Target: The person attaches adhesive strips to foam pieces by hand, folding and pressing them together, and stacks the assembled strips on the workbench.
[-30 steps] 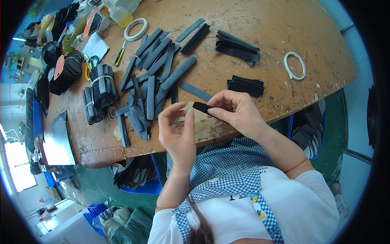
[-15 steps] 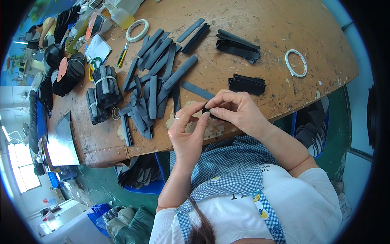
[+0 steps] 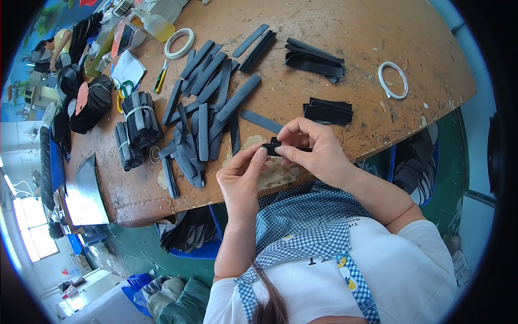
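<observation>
The left hand (image 3: 240, 181) joins the right hand (image 3: 321, 150), both now pinching the black strip (image 3: 271, 149), grey strips (image 3: 203, 129) at their ten o'clock.

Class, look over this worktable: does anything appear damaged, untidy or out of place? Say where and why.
Yes. The table looks damaged: just right of the left hand, a pale, ragged patch breaks its brown surface. Further left, the grey strips lie jumbled, unlike the tied bundles beside them.
</observation>
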